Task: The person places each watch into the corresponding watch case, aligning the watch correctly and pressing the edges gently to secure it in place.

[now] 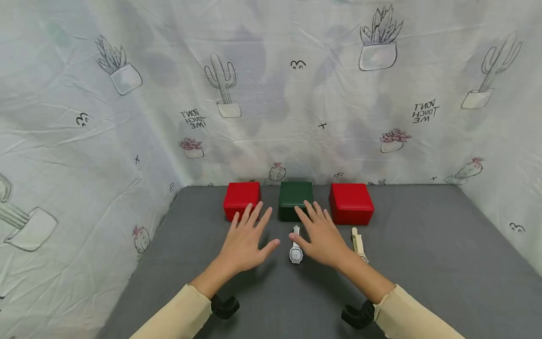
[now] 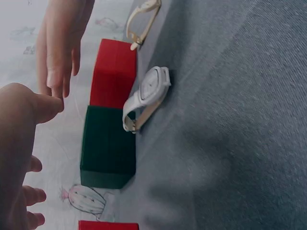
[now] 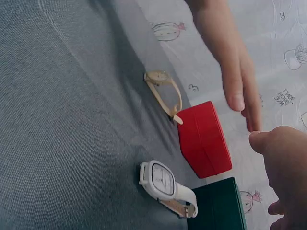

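Observation:
My left hand [image 1: 245, 247] hovers over the table before the left red box [image 1: 242, 200], fingers spread, holding nothing. My right hand [image 1: 323, 238] is likewise spread in the air, its fingertips overlapping the green box [image 1: 296, 193] in the head view. Close by the right thumb lies a white watch [image 1: 296, 254] with a squarish face, its strap looped. A cream watch [image 1: 358, 244], partly covered by the right forearm, is in front of the right red box [image 1: 351, 205]. The right wrist view has another beige watch [image 3: 160, 79] near the left red box, apparently behind my left hand in the head view.
The three boxes stand in a row, lids down, at the back of a grey cloth-covered table [image 1: 423, 263]. Behind and beside it hangs a pale curtain [image 1: 271, 94] printed with cacti. Black straps [image 1: 225, 307] sit at both wrists.

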`<control>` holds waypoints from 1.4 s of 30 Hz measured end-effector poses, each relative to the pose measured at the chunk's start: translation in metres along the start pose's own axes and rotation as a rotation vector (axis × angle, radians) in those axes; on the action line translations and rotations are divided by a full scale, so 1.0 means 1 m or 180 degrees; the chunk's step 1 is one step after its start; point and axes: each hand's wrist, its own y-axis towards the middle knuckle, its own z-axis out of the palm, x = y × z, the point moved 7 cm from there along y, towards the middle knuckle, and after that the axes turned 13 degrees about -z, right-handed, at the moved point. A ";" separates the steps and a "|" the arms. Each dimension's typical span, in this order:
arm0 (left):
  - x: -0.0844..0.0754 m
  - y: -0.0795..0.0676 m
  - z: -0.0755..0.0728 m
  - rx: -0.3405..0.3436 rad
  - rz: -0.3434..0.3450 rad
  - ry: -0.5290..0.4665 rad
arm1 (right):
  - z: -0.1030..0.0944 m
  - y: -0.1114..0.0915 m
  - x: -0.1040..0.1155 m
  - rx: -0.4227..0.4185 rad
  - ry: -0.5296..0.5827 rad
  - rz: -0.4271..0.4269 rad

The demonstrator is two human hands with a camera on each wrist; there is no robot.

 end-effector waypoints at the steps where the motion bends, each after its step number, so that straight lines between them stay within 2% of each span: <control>1: 0.002 0.000 0.000 -0.0011 -0.0014 -0.0009 | 0.001 0.001 0.001 -0.0019 0.0017 -0.0018; 5: 0.007 0.002 -0.001 -0.0125 -0.0022 -0.0060 | 0.004 0.006 0.005 -0.0060 0.0068 -0.0043; 10: 0.015 0.005 -0.001 -0.0133 -0.0059 -0.0044 | 0.008 0.009 0.006 -0.0075 0.0219 -0.0005; 16: 0.026 0.010 -0.005 -0.0193 -0.0077 -0.0201 | 0.015 0.013 0.006 -0.0012 0.0642 0.0139; 21: 0.036 0.012 -0.010 -0.0342 -0.0064 -0.0347 | 0.024 0.020 0.009 0.0016 0.0983 0.0094; 28: 0.057 0.016 -0.002 -0.0191 -0.0221 -0.0356 | 0.032 0.030 0.011 -0.0061 0.1215 0.0107; 35: 0.073 0.018 -0.001 -0.0136 -0.0347 -0.0368 | 0.038 0.041 0.012 -0.0101 0.1369 0.0136; 38: 0.077 0.019 -0.001 -0.0157 -0.0373 -0.0399 | 0.040 0.045 0.012 -0.0124 0.1423 0.0141; 42: 0.082 0.020 -0.003 -0.0291 -0.0370 -0.0505 | 0.041 0.052 0.015 -0.0168 0.1498 0.0134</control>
